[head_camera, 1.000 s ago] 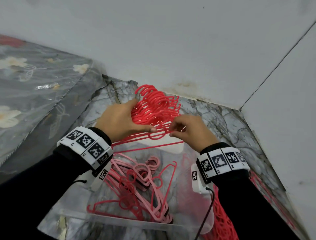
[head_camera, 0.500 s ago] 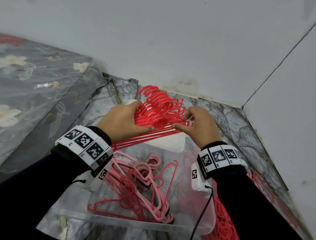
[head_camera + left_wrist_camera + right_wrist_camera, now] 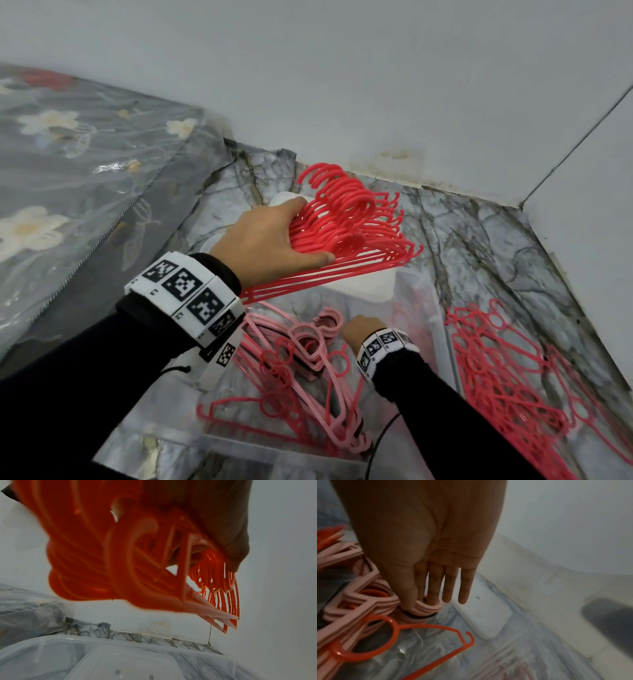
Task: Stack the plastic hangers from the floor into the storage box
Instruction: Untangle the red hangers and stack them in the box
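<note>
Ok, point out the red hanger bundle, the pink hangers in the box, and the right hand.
red hanger bundle (image 3: pixel 346 219), head view, on the stacked hooks.
pink hangers (image 3: pixel 308 337), head view, on a shoulder bar.
right hand (image 3: pixel 361 327), head view, on its back.

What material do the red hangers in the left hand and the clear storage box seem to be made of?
Bundle of red hangers: likely moulded plastic, smooth with a slight sheen; thin, uniform rods and hooks. Clear storage box: apparently translucent, glossy plastic; the marbled floor shows through its wall. Left hand grips the bundle.
</note>
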